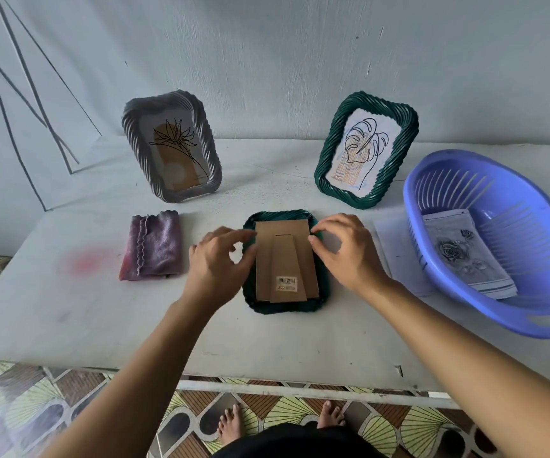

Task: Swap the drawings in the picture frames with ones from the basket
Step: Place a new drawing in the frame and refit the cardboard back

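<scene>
On the white surface (69, 309), a folded purple cloth (153, 246) lies to the left and a blue slotted plastic basket (528, 328) holding grey rose drawings (465, 256) sits to the right. A grey ribbed frame (171, 147) and a green ribbed frame (366, 150) stand behind. Between them the dark green picture frame (283, 307) lies face down, its long axis pointing away from the person. The left grip (216, 259) and right grip (346, 252) pinch the side edges of its brown cardboard backing (263, 259).

Three picture frames (216, 175) (406, 133) (287, 307), two displayed drawings (176, 143) (363, 147), one basket (511, 325), one cloth (154, 249).
</scene>
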Tool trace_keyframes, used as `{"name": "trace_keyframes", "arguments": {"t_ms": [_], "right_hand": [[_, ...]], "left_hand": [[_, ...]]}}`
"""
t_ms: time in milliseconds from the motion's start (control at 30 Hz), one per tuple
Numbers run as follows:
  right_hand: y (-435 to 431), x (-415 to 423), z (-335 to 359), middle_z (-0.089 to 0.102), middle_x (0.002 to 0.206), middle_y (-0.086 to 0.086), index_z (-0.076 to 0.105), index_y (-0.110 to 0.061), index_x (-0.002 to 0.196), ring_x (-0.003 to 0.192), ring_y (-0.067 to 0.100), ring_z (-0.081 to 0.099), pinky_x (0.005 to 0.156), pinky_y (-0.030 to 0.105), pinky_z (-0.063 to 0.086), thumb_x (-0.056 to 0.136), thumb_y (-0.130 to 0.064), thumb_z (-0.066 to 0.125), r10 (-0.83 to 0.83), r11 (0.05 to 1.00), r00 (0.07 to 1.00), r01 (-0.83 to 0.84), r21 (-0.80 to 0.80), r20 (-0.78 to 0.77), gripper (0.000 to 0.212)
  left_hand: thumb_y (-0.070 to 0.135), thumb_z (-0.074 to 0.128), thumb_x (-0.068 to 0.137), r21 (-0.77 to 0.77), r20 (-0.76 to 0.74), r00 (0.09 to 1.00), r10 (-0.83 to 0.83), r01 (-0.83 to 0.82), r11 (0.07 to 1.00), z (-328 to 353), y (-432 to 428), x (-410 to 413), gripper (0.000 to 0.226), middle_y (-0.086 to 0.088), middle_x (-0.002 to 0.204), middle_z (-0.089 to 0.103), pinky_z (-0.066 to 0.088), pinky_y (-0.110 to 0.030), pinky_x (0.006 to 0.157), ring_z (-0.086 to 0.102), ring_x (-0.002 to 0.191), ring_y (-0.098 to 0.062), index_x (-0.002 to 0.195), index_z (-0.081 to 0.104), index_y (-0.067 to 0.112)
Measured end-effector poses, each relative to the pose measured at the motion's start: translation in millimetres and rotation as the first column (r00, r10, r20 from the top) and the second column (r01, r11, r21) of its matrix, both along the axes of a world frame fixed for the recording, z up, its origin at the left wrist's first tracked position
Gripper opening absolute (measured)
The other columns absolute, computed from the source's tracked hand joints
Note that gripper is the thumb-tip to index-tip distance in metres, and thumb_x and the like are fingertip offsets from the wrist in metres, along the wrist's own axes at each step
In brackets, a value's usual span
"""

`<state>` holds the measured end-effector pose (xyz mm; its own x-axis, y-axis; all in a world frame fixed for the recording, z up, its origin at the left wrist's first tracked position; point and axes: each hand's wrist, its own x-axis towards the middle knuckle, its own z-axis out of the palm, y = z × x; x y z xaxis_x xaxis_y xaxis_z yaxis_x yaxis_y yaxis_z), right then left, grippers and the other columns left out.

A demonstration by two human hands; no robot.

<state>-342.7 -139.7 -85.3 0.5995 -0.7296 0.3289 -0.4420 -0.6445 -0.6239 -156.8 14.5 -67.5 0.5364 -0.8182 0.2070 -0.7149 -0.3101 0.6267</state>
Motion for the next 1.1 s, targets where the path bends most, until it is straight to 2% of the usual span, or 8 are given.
{"name": "trace_keyframes", "arguments": {"t_ms": [100, 233, 500, 733, 933, 1000, 1100], "right_hand": [[-8.5, 7.7, -6.8, 0.065, 0.106, 0.002, 0.074, -0.016, 0.105, 0.105, 0.023, 0.057, 0.087, 0.028, 0.047, 0.083, -0.028, 0.076, -0.003, 0.999, 0.998, 0.0, -0.032, -0.069, 0.025], [-12.1, 11.6, -9.6, 0.064, 0.112, 0.002, 0.072, -0.017, 0.113, 0.109, 0.024, 0.057, 0.09, 0.035, 0.048, 0.078, -0.034, 0.079, -0.006, 0.999, 0.992, 0.002, -0.04, -0.123, 0.04], [-21.1, 18.2, -3.6, 0.061, 0.124, -0.002, 0.063, -0.017, 0.126, 0.117, 0.022, 0.054, 0.098, 0.041, 0.046, 0.078, -0.038, 0.077, 0.046, 0.999, 0.977, -0.044, 0.011, -0.209, 0.054], [-26.7, 18.0, -4.4, 0.062, 0.127, -0.005, 0.062, -0.022, 0.125, 0.121, 0.019, 0.052, 0.1, 0.033, 0.041, 0.077, -0.038, 0.078, 0.063, 0.997, 0.98, -0.055, 0.049, -0.19, 0.053], [-21.2, 14.9, -6.1, 0.066, 0.123, -0.003, 0.065, -0.019, 0.124, 0.118, 0.017, 0.056, 0.099, 0.027, 0.041, 0.077, -0.035, 0.081, 0.038, 0.998, 0.992, -0.032, 0.056, -0.121, 0.052], [-20.7, 15.1, -6.6, 0.066, 0.124, -0.003, 0.065, -0.018, 0.125, 0.119, 0.017, 0.056, 0.101, 0.03, 0.043, 0.077, -0.035, 0.08, 0.036, 0.998, 0.992, -0.03, 0.054, -0.122, 0.053], [-18.0, 15.0, -6.9, 0.065, 0.125, -0.003, 0.064, -0.019, 0.125, 0.12, 0.018, 0.056, 0.102, 0.042, 0.046, 0.079, -0.035, 0.078, 0.029, 0.998, 0.992, -0.023, 0.056, -0.12, 0.051]], "left_hand": [[0.046, 0.062, 0.091, 0.113, 0.053, 0.998, 0.028, -0.034, 0.993, -3.0, -16.0, 4.6, 0.034, 0.004, 0.112, 0.059, 0.041, -0.042, 0.09, 0.058, 0.104, -0.021, 0.123, 0.066, 0.034], [0.047, 0.065, 0.088, 0.196, 0.117, 0.993, 0.034, -0.057, 0.979, -7.2, -22.4, 2.6, 0.047, 0.001, 0.124, 0.053, 0.032, -0.043, 0.095, 0.05, 0.118, -0.023, 0.132, 0.059, 0.033], [0.052, 0.073, 0.078, 0.27, 0.061, 0.998, 0.013, -0.029, 0.962, -9.4, -32.6, 19.8, 0.062, 0.005, 0.126, 0.049, 0.028, -0.038, 0.087, 0.054, 0.115, -0.019, 0.135, 0.053, 0.036], [0.055, 0.075, 0.077, 0.236, 0.02, 0.999, -0.033, 0.027, 0.971, -12.9, -32.7, 29.4, 0.06, 0.012, 0.12, 0.055, 0.033, -0.042, 0.088, 0.058, 0.099, -0.014, 0.13, 0.054, 0.038], [0.049, 0.075, 0.08, 0.185, 0.021, 1.0, -0.013, 0.009, 0.983, -13.4, -29.1, 21.4, 0.058, 0.01, 0.119, 0.055, 0.032, -0.036, 0.084, 0.056, 0.085, -0.006, 0.133, 0.056, 0.037], [0.048, 0.076, 0.079, 0.169, 0.01, 1.0, 0.003, -0.004, 0.986, -13.5, -28.3, 19.9, 0.056, 0.011, 0.117, 0.056, 0.032, -0.036, 0.084, 0.055, 0.083, -0.005, 0.132, 0.058, 0.037], [0.047, 0.076, 0.079, 0.15, 0.007, 1.0, 0.009, -0.01, 0.989, -13.8, -26.7, 18.4, 0.052, 0.011, 0.116, 0.055, 0.034, -0.036, 0.084, 0.056, 0.081, -0.004, 0.128, 0.06, 0.038]]}}
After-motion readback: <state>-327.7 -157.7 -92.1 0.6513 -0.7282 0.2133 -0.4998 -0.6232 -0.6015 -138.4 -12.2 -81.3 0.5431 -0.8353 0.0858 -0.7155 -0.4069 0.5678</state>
